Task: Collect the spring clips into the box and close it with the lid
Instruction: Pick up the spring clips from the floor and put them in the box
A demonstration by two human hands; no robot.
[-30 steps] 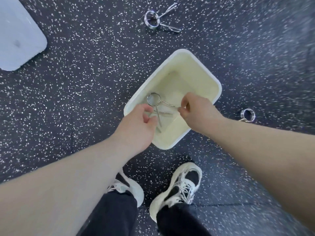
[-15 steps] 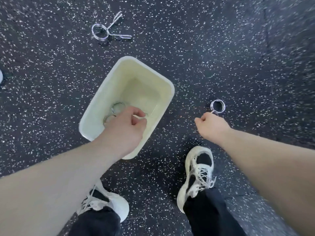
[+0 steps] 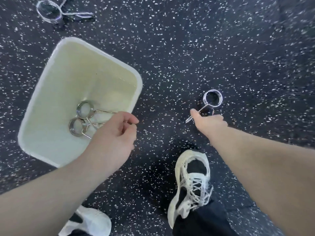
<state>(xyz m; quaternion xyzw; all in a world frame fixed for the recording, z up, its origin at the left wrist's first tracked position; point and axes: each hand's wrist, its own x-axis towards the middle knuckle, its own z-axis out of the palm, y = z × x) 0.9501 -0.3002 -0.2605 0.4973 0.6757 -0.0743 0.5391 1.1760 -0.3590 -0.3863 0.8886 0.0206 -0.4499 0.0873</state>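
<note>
The cream plastic box (image 3: 42,92) stands open on the floor at left, with two silver spring clips (image 3: 81,116) lying side by side on its bottom. My left hand (image 3: 112,133) hovers over the box's near right corner, fingers loosely curled and holding nothing. To the right, a third spring clip (image 3: 213,98) lies on the floor. My right hand (image 3: 208,122) is closed around its wire handles, and its coil ring sticks out beyond my fingers. A fourth spring clip (image 3: 51,11) lies on the floor at the top left. The lid is out of view.
The floor is dark rubber with white speckles (image 3: 187,48). My two white and black shoes stand below the hands, the right one (image 3: 192,183) just under my right arm and the left one (image 3: 92,222) at the bottom edge.
Both hands put a clip into the box, then my right hand moved right to the clip on the floor and closed on its handles. My left hand drew back from inside the box.
</note>
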